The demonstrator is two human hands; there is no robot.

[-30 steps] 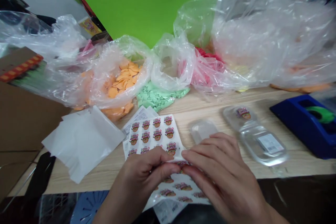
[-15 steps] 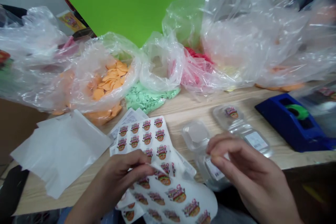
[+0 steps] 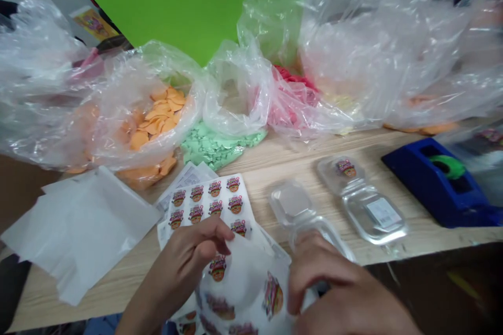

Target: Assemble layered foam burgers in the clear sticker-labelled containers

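A curled sticker sheet (image 3: 243, 282) bows upward in a glossy white hump at the bottom middle of the view, over the front edge of the wooden table (image 3: 314, 162); its labels, each a round cartoon burger-like face under pink lettering, stretch and tilt along the bend; the sheet's lower end drops out of sight past the table edge. The left hand (image 3: 181, 267) sits at the sheet's upper left edge, its fingers and thumb closed together on the paper; the right hand (image 3: 338, 293) is curled at the sheet's right edge, well apart from the left, and whether it is clamped on the paper or only against it, I cannot tell. A flat sticker sheet (image 3: 208, 204) lies just behind, partly under the curled one, with rows of the same labels; white paper sheets (image 3: 78, 235) lie to its left. A clear plastic clamshell (image 3: 294, 209) stands open just beyond the right hand; a second clamshell (image 3: 361, 204), with a burger label and a barcode label, lies farther right; a blue tape dispenser (image 3: 432, 183) sits near the table's right edge. Clear plastic bags hold orange pieces (image 3: 157, 120) and red pieces (image 3: 293, 99); mint-green pieces (image 3: 216, 146) spill on the table beneath; a green backdrop (image 3: 157, 5) rises behind.
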